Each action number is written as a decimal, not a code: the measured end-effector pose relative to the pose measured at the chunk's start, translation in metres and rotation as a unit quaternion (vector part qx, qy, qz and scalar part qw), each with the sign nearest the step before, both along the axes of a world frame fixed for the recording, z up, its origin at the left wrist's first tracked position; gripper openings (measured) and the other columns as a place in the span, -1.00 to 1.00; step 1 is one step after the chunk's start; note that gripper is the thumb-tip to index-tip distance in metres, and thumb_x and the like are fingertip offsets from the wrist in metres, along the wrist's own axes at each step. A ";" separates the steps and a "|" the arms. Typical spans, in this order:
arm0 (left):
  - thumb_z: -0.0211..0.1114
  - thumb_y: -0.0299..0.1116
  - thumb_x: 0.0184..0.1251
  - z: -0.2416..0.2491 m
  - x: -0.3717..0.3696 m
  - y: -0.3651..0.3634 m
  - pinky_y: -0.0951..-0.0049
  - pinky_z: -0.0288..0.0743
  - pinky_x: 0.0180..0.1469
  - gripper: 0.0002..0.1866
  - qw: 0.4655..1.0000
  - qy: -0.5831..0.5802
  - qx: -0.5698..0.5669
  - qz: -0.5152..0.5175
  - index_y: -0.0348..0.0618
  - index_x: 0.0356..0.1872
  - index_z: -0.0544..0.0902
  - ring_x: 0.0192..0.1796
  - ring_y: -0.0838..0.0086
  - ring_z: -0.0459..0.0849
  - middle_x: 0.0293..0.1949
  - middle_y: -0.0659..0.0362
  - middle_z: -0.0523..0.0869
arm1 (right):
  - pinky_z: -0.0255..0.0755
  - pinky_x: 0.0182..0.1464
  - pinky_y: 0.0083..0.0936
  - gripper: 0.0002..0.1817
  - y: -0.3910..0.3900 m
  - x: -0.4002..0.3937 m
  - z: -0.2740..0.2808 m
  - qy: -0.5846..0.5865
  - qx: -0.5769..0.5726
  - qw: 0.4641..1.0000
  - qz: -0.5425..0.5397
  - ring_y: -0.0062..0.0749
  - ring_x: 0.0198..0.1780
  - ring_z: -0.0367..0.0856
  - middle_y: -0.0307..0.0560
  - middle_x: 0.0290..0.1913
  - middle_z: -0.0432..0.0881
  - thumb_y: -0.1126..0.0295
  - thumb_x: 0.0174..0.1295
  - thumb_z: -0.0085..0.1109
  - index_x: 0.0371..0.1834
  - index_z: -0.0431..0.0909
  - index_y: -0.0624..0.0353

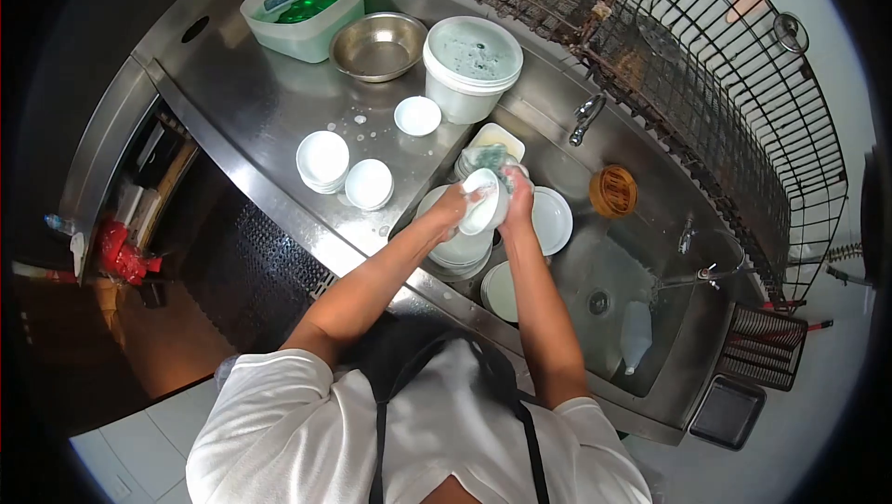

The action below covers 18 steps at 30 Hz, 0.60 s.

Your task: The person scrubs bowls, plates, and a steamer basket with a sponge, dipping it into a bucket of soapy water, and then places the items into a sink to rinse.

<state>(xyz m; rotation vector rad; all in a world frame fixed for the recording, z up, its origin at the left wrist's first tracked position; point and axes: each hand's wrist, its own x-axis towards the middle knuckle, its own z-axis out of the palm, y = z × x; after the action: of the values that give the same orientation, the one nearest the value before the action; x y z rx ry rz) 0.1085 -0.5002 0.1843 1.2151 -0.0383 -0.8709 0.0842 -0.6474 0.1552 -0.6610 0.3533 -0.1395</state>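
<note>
My left hand (454, 204) grips a small white bowl (483, 207) over the sink. Pressed against the bowl, my right hand (517, 190) holds a green sponge (492, 159). Under the hands, a stack of white plates and bowls (462, 251) sits in the sink, with more white plates (553, 220) beside it and a plate (502, 292) near the front wall.
On the steel counter (251, 104) stand stacked small white bowls (322, 160), another bowl (369, 183), a little dish (417, 116), a white bucket (470, 56), a metal bowl (378, 45) and a green tub (302, 10). A tap (585, 118) and wire rack (706, 77) lie behind the sink.
</note>
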 end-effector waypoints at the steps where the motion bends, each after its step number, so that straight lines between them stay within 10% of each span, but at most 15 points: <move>1: 0.13 -0.44 0.47 0.004 -0.001 -0.003 0.37 0.58 -0.07 -0.72 0.998 0.022 -0.044 0.032 -0.24 0.13 0.57 -0.08 0.45 0.67 -0.05 0.14 0.70 | 0.56 0.05 -0.27 -0.66 0.020 -0.003 0.028 0.052 0.047 0.997 -0.032 -0.23 -0.03 0.69 -0.04 0.00 0.68 0.30 0.32 -0.02 0.07 0.56 0.21; 4: 0.17 -0.47 0.44 0.014 -0.002 -0.011 0.37 0.57 -0.02 -0.68 0.969 0.083 -0.104 0.210 -0.24 0.17 0.54 -0.04 0.43 0.67 0.00 0.13 0.68 | 0.56 0.08 -0.27 -0.65 0.063 -0.009 0.016 0.004 0.144 0.986 -0.080 -0.22 -0.01 0.69 -0.04 0.00 0.67 0.30 0.36 -0.09 0.10 0.55 0.19; 8: 0.15 -0.61 0.29 -0.030 0.024 0.017 0.27 0.54 0.09 -0.62 0.845 -0.393 0.129 0.339 -0.34 0.15 0.52 0.03 0.25 0.66 -0.06 -0.04 0.69 | 0.45 0.23 -0.31 -0.58 0.101 -0.017 0.003 0.076 0.043 0.987 -0.138 -0.29 0.16 0.59 -0.07 0.12 0.61 0.21 0.44 -0.14 0.22 0.46 0.19; 13: 0.13 -0.72 -0.04 0.034 0.051 0.095 0.07 0.54 0.00 -0.44 0.770 -0.584 0.257 0.026 -0.29 0.12 0.59 -0.04 -0.13 0.66 -0.12 -0.27 0.67 | 0.42 0.20 -0.36 -0.58 0.106 -0.008 0.023 -0.004 -0.313 0.941 -0.125 -0.22 0.12 0.60 -0.05 0.10 0.60 0.46 0.29 0.09 0.22 0.44 0.29; 18: 0.24 -0.48 0.19 0.058 0.090 0.145 0.04 0.58 -0.12 -0.68 0.696 -0.596 0.399 -0.034 -0.28 -0.02 0.67 -0.23 -0.09 0.71 -0.32 -0.19 0.72 | 0.50 0.05 -0.26 -0.51 0.126 0.037 0.024 -0.005 -0.590 0.805 -0.063 0.04 -0.03 0.68 0.17 -0.12 0.68 0.56 -0.07 0.31 0.04 0.54 0.25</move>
<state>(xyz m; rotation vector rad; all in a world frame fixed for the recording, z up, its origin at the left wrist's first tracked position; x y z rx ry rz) 0.1985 -0.3549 0.2426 2.4652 -0.8378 0.0587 0.1214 -0.5215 0.1797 -1.8815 0.2713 -0.5122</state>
